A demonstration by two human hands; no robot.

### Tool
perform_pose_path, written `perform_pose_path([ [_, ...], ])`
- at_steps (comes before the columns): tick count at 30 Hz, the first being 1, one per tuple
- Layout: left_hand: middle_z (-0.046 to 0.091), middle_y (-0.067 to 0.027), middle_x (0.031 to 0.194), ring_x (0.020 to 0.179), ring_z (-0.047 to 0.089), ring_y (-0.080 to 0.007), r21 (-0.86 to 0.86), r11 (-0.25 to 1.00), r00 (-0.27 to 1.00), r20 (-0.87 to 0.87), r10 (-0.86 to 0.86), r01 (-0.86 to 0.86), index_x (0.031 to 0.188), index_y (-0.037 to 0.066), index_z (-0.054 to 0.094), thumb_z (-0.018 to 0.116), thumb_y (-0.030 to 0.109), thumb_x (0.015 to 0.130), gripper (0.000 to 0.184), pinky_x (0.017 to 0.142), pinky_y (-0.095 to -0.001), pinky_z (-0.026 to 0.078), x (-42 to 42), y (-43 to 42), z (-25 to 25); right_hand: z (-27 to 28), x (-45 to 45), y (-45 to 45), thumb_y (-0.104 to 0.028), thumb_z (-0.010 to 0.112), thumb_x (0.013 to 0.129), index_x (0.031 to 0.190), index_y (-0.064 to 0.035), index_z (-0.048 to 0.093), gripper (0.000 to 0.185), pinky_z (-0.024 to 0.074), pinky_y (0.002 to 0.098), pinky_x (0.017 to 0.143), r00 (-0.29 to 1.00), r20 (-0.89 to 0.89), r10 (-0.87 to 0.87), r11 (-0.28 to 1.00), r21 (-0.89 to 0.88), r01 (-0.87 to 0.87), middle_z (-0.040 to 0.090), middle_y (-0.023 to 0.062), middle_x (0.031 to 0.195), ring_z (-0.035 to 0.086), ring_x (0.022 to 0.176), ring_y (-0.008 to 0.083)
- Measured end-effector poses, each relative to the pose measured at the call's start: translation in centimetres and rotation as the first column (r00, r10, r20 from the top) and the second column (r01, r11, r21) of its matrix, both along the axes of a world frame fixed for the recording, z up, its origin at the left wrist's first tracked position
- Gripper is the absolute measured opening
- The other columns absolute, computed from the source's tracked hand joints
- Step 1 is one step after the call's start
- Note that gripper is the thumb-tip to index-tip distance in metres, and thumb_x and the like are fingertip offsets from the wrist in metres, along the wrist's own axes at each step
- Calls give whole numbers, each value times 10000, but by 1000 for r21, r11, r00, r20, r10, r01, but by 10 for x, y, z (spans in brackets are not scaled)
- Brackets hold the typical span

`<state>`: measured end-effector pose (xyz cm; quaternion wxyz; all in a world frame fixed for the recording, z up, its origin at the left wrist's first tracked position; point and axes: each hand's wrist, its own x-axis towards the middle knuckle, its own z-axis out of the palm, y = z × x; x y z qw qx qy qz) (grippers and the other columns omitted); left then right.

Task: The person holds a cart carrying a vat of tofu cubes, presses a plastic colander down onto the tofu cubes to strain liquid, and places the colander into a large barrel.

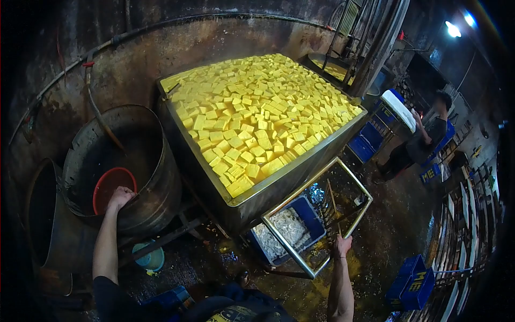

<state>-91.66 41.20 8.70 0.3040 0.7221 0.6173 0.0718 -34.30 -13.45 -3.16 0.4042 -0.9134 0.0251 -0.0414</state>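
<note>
From where I stand, the person's left hand [122, 197] has its fingers closed over the rim of a round red basin [110, 185], which sits tilted inside a wide, dark, stained metal drum [147, 209]. The right hand [342, 247] has its fingers wrapped at the near right corner of a shiny, angular metal tube frame [287, 247]; a thin wooden stick [332, 201] runs up from that spot, and I cannot tell whether the fingers grip it too.

The corner of a big rectangular metal vat [236, 202], heaped with yellow blocks [263, 118], juts out between the two hands. Under the frame, a blue plastic crate [312, 217] of pale scraps [287, 231] takes up the wet floor beside the vat. A small teal basin [149, 258] lies below the drum, and a grey hose [96, 102] dips into the drum's mouth. Over to the right stand blue lettered crates [410, 284], near a slatted rack [464, 241]. Farther back, another person [424, 139] stands beside a white slab [398, 110].
</note>
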Motion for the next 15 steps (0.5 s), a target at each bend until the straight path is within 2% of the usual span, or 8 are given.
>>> perform_pose_path([
  [5, 681, -138, 833, 831, 647, -232, 20, 1000, 1000, -22, -3, 4, 815, 46, 703, 652, 212, 700, 208, 780, -326, 475, -1, 1, -1, 15, -8, 6, -202, 667, 698, 920, 31, 497, 364, 458, 427, 706, 997, -74, -3, 998, 59, 7, 598, 200, 850, 592, 791, 355],
  [7, 681, -139, 838, 836, 647, -236, 20, 1000, 1000, -17, 12, -12, 819, 44, 702, 654, 215, 699, 215, 786, -328, 475, -2, 0, -1, 6, -2, 1, -121, 676, 699, 1032, 38, 474, 420, 445, 419, 752, 999, -52, 14, 1000, 6, -14, 592, 214, 908, 586, 850, 358],
  [9, 680, -142, 842, 832, 648, -238, 97, 995, 998, -66, -15, 21, 812, 42, 703, 661, 216, 692, 215, 783, -330, 477, 0, -1, 1, -4, 5, -4, -122, 683, 697, 1038, 40, 472, 432, 442, 423, 756, 999, -44, 29, 999, -25, -30, 590, 217, 917, 583, 860, 364],
  [15, 685, -122, 817, 783, 648, -210, 39, 999, 1000, -12, 5, -5, 790, 38, 703, 668, 207, 686, 201, 743, -324, 484, 8, -12, 15, -9, 9, -9, -139, 700, 695, 1063, 47, 461, 477, 434, 430, 767, 996, -70, 47, 997, -53, -50, 585, 223, 927, 573, 881, 376],
])
